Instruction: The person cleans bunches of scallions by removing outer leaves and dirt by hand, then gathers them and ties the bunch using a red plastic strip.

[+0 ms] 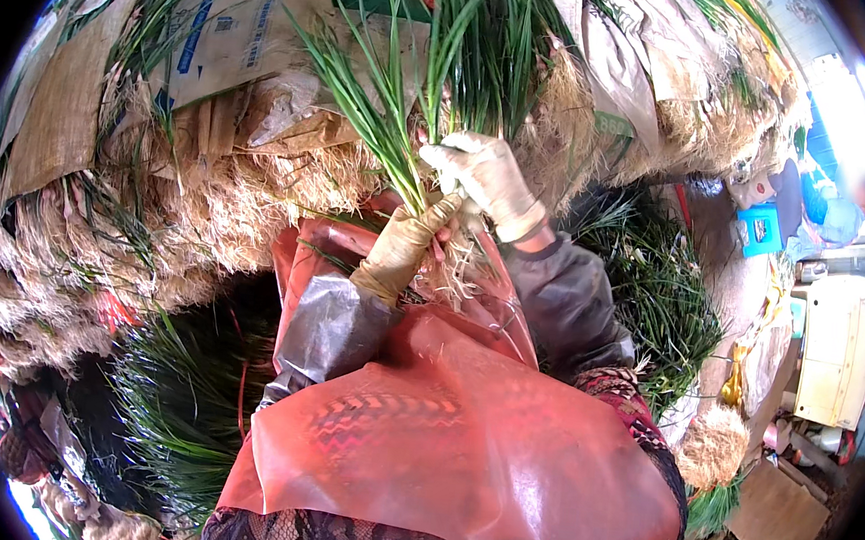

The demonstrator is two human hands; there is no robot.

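Note:
My left hand [400, 249], in a tan work glove, is wrapped round the lower stems of a bunch of chives [392, 132]. Long green leaves fan up and to the left from it, and pale stringy roots [448, 276] hang below over my lap. My right hand [491, 182], in a paler glove, is closed just above and to the right of the left one. Its fingertips pinch at the stems of the same plants; exactly what lies between them is partly hidden. A translucent red apron [463, 413] covers my lap under both hands.
Rooted chives [227, 200] are heaped in front, partly covered by sacks [244, 31] and cloth [618, 52]. Leafy piles lie at left [183, 393] and right [652, 285]. Further right are a blue container [759, 230], a cream cabinet [838, 349], cardboard [778, 520] and a blurred person [864, 200].

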